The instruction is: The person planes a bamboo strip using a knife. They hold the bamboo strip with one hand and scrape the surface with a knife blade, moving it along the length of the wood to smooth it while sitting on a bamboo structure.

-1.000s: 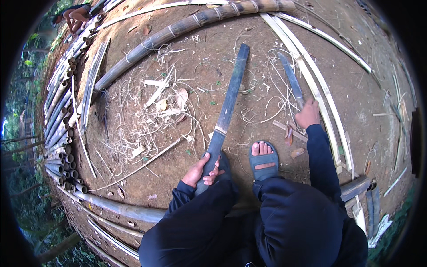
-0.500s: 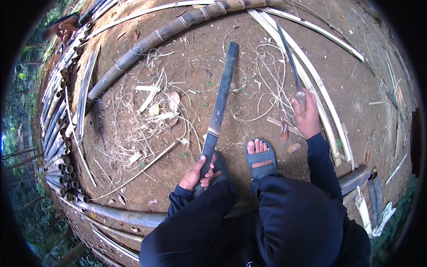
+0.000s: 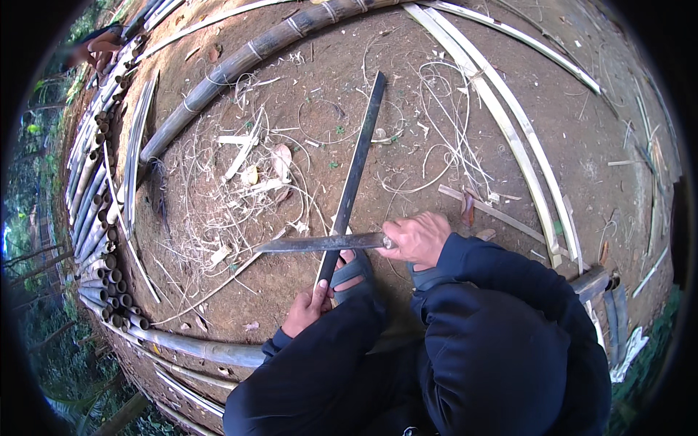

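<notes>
My left hand is closed round the near end of a dark split bamboo strip, which slants away from me with its far end on or just above the ground. A pale cut edge shows along the strip's left side. In my right hand is the handle of a machete. Its long grey blade points left and lies across the strip, a little beyond my left hand. Whether the edge bites into the bamboo I cannot tell. My sandalled feet are beneath, partly hidden by my hands and legs.
Curly shavings litter the dirt on the left. A thick bamboo pole lies beyond them, with long pale strips to the right. Stacked bamboo poles line the left side, where another person is at the far corner.
My right hand has swung the machete from the right, blade pointing away, to across the strip. The strip has turned to show its edge, and my left hand has shifted slightly nearer me.
</notes>
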`<state>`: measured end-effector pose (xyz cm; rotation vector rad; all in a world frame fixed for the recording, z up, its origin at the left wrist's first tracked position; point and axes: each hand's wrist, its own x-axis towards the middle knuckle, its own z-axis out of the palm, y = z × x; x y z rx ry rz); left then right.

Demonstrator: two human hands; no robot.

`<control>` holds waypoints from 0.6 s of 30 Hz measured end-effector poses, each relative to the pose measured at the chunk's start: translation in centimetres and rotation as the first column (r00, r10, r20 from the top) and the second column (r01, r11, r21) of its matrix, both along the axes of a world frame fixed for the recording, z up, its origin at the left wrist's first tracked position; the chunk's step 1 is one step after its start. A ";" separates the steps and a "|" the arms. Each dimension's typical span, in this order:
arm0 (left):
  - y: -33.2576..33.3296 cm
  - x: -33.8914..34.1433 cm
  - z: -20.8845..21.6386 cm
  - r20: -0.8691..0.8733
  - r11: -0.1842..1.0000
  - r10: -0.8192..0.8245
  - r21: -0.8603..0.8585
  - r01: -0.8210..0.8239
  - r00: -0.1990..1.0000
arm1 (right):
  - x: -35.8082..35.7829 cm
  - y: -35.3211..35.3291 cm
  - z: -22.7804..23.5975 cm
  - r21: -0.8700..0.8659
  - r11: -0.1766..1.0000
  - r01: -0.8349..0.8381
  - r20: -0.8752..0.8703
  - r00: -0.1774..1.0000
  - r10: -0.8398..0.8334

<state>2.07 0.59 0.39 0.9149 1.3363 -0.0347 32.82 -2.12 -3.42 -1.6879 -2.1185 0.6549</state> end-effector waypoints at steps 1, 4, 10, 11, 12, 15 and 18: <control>-0.2 0.0 0.1 -0.016 1.000 -0.003 0.018 0.003 1.000 | 1.0 0.9 -0.3 -0.117 0.992 0.045 0.053 0.998 -0.039; -0.3 0.6 0.8 -0.047 0.999 -0.006 0.045 0.008 0.999 | 5.9 4.8 -1.7 -0.293 0.907 0.301 0.160 0.951 -0.264; 0.0 0.8 0.5 -0.059 0.999 -0.019 0.037 0.021 0.998 | 6.9 6.8 -2.6 -0.142 0.972 0.185 0.192 0.969 -0.157; -0.2 0.7 0.5 -0.063 0.999 -0.017 0.039 0.019 0.998 | 7.2 6.9 -2.4 -0.148 0.982 0.118 0.205 0.975 -0.086; -0.3 0.7 0.5 -0.067 0.999 -0.014 0.040 0.017 0.998 | 7.8 7.1 -2.2 -0.156 0.987 0.050 0.217 0.976 -0.015; -0.4 1.0 0.7 -0.040 1.000 -0.001 0.025 0.002 0.999 | 12.1 9.6 -4.3 -0.258 0.896 0.362 0.247 0.921 -0.301; 0.0 0.9 0.8 -0.029 0.999 -0.035 0.027 0.036 0.999 | 15.2 11.7 -3.8 -0.211 0.864 0.458 0.297 0.872 -0.390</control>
